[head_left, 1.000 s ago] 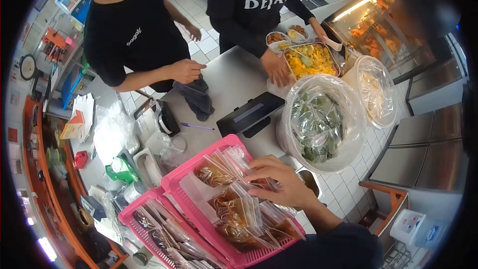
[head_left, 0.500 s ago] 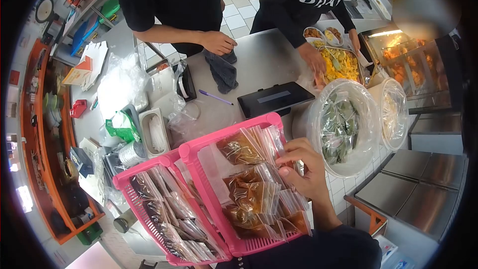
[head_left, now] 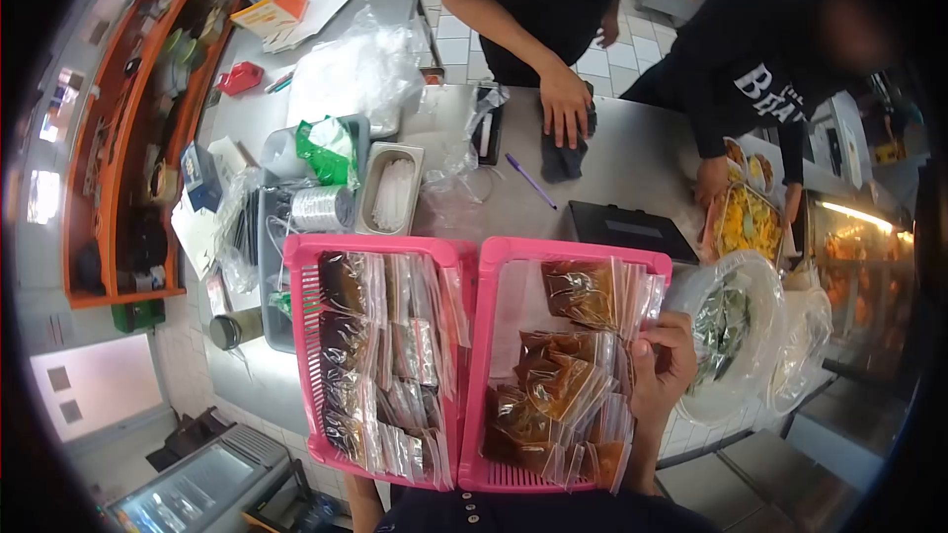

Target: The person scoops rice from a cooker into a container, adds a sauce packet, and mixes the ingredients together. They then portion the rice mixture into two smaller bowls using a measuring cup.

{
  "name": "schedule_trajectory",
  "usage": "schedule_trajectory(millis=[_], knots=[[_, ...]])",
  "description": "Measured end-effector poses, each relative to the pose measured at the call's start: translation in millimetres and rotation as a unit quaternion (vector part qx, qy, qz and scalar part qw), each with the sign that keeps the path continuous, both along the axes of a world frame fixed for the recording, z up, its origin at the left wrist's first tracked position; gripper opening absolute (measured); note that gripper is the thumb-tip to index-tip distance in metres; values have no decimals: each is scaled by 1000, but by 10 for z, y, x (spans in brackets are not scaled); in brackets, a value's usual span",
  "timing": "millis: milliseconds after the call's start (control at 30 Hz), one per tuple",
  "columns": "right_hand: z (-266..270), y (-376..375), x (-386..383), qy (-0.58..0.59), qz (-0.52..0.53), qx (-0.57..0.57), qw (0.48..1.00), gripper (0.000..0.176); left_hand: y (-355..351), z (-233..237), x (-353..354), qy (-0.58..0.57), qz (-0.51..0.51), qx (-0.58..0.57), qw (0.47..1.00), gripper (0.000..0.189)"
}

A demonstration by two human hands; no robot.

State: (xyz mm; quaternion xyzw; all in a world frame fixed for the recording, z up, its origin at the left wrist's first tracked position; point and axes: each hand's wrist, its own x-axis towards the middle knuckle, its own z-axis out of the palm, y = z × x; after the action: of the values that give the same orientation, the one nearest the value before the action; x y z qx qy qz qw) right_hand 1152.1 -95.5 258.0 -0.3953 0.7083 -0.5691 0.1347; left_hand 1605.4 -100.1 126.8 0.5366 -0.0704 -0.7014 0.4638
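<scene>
Two pink plastic baskets stand side by side before me. The left basket (head_left: 299, 321) holds rows of small zip bags of dark sauce (head_left: 346, 365). In the right basket (head_left: 476, 375) lie zip bags of brown sauce (head_left: 563, 385), with a bare strip of liner at its left. My right hand (head_left: 662, 365) is at that basket's right side, thumb and fingers pinched on the clear zip edge of a sauce bag (head_left: 583, 293). Of my left hand (head_left: 363, 501), only a part shows under the left basket's near edge; its fingers are hidden.
Beyond the baskets is a steel table (head_left: 513, 202) with a pen (head_left: 531, 181), a black tablet (head_left: 632, 230) and a metal tin (head_left: 390, 192). A co-worker's hand (head_left: 566, 104) presses a dark cloth (head_left: 563, 153). Another person handles a tray of yellow food (head_left: 746, 222). Plastic-lined tubs (head_left: 765, 286) stand right.
My view has turned, so the baskets appear more upright and level. My right hand stays at the bags' zip edges. The co-worker's hand now lies flat on the cloth.
</scene>
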Motion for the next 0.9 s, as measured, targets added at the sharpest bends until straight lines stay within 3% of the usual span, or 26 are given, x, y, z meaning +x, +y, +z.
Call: schedule_trajectory(millis=[433,567,667,800,900], knots=[[-25,-5,78,-41,1,-31,999,22,161,127,-1,21,102,-22,994,41],[-83,44,90,-94,-14,-28,995,34,227,126,31,20,133,-31,990,41],[-38,33,139,-91,-14,-21,996,37,572,-549,521,22,147,-38,988,35],[73,56,197,-48,-11,31,998,39,854,-543,710,-42,158,-1,986,41],[320,100,265,117,46,159,979,42,1042,-530,933,-49,176,27,983,48]])
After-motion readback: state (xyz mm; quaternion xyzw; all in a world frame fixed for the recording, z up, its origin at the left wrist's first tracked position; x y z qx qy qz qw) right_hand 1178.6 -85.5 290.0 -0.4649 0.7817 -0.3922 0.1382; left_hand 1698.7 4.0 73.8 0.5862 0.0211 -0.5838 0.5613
